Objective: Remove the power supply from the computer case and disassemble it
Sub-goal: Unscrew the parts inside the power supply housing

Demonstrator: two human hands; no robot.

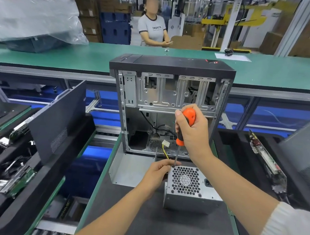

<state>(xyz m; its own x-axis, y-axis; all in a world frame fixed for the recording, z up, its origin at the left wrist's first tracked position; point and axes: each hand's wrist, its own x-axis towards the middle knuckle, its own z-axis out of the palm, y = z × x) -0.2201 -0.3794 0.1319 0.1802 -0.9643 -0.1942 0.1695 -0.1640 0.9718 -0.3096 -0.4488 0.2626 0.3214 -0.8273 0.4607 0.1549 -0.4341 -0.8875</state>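
Note:
The grey metal power supply [190, 200] stands on the dark mat in front of the open computer case [168, 107], its honeycomb fan grille facing up. My right hand [193, 137] grips the orange and black screwdriver [184, 127] upright, its tip at the grille's far-left corner. My left hand [157, 175] holds the far-left top edge of the power supply, fingers pinching near the screwdriver shaft. A white connector with yellow and black wires [165, 146] sticks up behind the unit.
A flat grey metal panel [128, 169] lies left of the power supply. Black trays with circuit boards and case panels flank the mat at left [17, 162] and right [265, 163]. A person [154, 22] stands beyond the green conveyor [81, 56].

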